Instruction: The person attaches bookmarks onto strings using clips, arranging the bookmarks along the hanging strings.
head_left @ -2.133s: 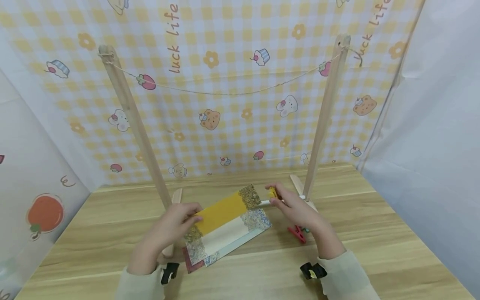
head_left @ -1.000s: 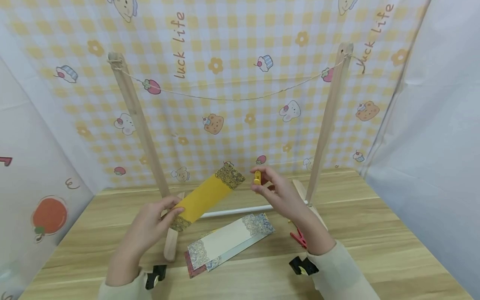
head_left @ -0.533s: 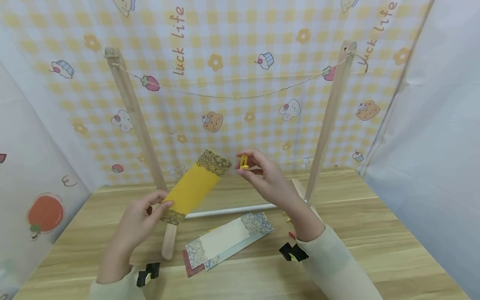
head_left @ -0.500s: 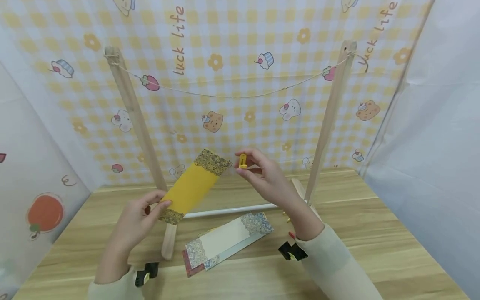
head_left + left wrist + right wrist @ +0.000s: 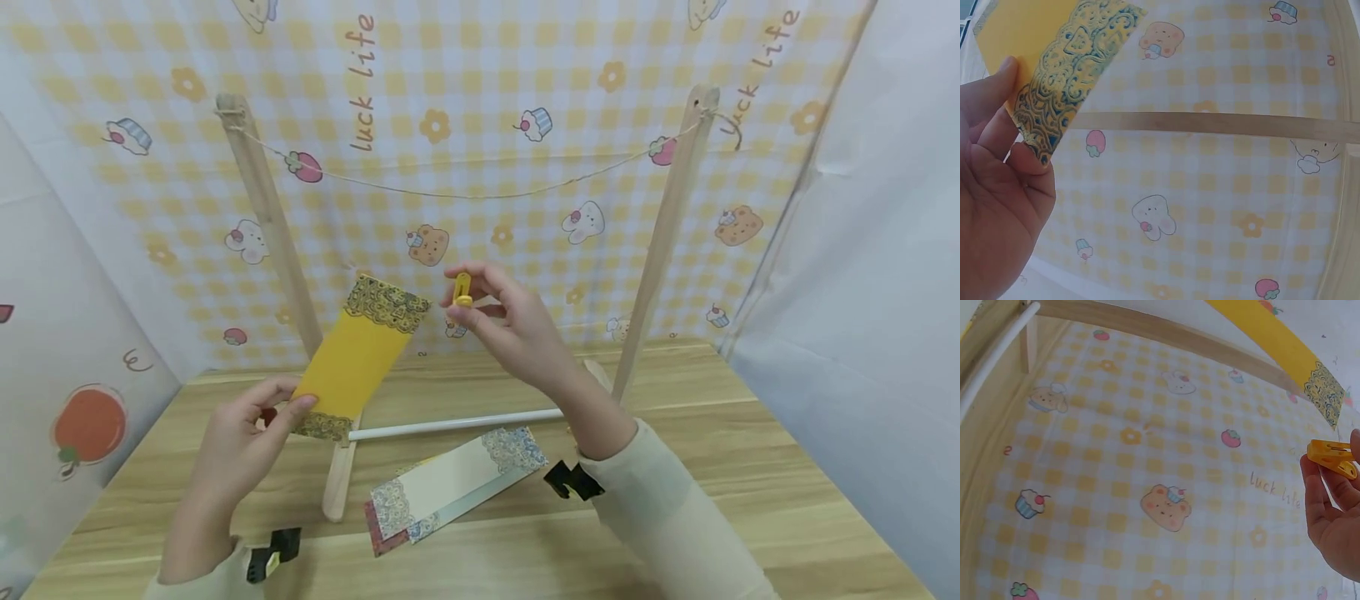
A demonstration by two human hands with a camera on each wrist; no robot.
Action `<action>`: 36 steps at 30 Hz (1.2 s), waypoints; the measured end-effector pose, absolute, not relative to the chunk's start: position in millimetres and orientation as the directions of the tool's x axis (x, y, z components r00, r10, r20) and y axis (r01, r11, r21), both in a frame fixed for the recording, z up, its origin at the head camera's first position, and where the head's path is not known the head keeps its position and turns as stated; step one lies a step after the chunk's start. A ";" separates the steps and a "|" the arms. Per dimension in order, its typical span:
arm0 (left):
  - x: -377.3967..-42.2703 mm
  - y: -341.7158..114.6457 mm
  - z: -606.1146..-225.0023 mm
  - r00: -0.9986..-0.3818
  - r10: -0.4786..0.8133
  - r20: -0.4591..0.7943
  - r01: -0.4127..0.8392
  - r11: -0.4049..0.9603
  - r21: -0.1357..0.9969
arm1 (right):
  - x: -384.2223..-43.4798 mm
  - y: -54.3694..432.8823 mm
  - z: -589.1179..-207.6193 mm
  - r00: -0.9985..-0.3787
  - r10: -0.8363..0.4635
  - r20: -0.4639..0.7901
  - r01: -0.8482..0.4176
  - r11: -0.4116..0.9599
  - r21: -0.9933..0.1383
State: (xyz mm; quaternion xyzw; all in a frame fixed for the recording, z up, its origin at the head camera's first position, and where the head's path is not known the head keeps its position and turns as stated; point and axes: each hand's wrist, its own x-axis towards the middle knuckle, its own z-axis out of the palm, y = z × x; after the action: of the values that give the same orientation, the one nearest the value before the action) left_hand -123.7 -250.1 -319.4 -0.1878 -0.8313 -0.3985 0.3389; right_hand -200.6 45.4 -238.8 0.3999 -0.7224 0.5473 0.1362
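- Card (image 5: 356, 362), yellow with lace-patterned ends, is held tilted above the wooden table (image 5: 465, 567), pinched near its lower end between thumb and fingers of the left hand (image 5: 242, 437).
- Clip (image 5: 463, 293), also yellow, is gripped between thumb and fingertips of the right hand (image 5: 517, 333), just beside the card's upper end but apart from it.
- String (image 5: 480, 197) sags between two wooden posts (image 5: 270, 225), higher than both hands.
- Rod (image 5: 457, 424), white, runs low between the posts.
- Stack of cards (image 5: 450, 483) lies on the table, nearer the camera than the rod, white on top, pale blue and red edges showing beneath.
- Cloth (image 5: 480, 83) in yellow-and-white check, printed with bears, strawberries and cupcakes, forms the backdrop.
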 end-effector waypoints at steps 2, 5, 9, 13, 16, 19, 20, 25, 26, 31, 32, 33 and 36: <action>-123.7 -250.6 -318.3 -0.677 0.041 0.735 0.619 0.573 0.538 | -199.6 43.0 -232.0 -0.634 -0.422 0.648 -0.735 0.068 -0.675; -125.2 -252.4 -317.1 -0.634 0.046 0.772 0.678 0.512 0.527 | -198.3 39.0 -221.4 -0.624 -0.416 0.662 -0.739 0.041 -0.672; -128.5 -255.4 -316.3 -0.594 0.027 0.804 0.703 0.504 0.503 | -198.4 32.1 -208.0 -0.614 -0.396 0.683 -0.736 -0.027 -0.677; -132.5 -255.9 -315.3 -0.596 -0.041 0.802 0.678 0.508 0.531 | -200.8 22.5 -196.5 -0.622 -0.370 0.690 -0.709 -0.106 -0.697; -136.3 -255.5 -313.8 -0.603 -0.080 0.793 0.671 0.487 0.559 | -202.5 14.9 -189.1 -0.638 -0.350 0.686 -0.693 -0.127 -0.710; -139.5 -255.9 -311.6 -0.608 -0.089 0.789 0.678 0.459 0.574 | -204.9 7.2 -181.9 -0.655 -0.342 0.674 -0.673 -0.141 -0.726; -140.7 -256.1 -311.0 -0.606 -0.092 0.790 0.687 0.441 0.578 | -206.0 4.9 -179.6 -0.659 -0.341 0.671 -0.668 -0.146 -0.730; -145.3 -256.8 -307.8 -0.603 -0.111 0.790 0.703 0.395 0.592 | -211.5 -5.5 -167.0 -0.680 -0.341 0.649 -0.624 -0.194 -0.757; -146.3 -256.8 -307.3 -0.601 -0.112 0.791 0.702 0.400 0.590 | -212.4 -7.1 -164.2 -0.679 -0.339 0.651 -0.624 -0.199 -0.755; -152.6 -255.7 -304.8 -0.591 -0.114 0.799 0.710 0.398 0.582 | -216.1 -14.7 -150.0 -0.655 -0.312 0.688 -0.645 -0.244 -0.725; -153.6 -255.1 -304.4 -0.593 -0.117 0.797 0.708 0.396 0.585 | -216.9 -15.9 -147.2 -0.647 -0.307 0.699 -0.653 -0.252 -0.715; -154.8 -254.6 -304.1 -0.597 -0.124 0.793 0.707 0.387 0.592 | -217.5 -17.2 -144.0 -0.649 -0.302 0.698 -0.650 -0.257 -0.715; -158.5 -253.2 -303.7 -0.607 -0.140 0.782 0.714 0.334 0.615 | -219.1 -21.0 -134.8 -0.657 -0.292 0.696 -0.652 -0.245 -0.718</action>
State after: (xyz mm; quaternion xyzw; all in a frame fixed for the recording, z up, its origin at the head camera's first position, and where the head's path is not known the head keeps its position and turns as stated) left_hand -158.5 -253.2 -303.7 -0.2007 -0.7149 -0.5408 0.3951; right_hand -219.1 -21.0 -134.8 0.3929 -0.6001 0.6843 0.1315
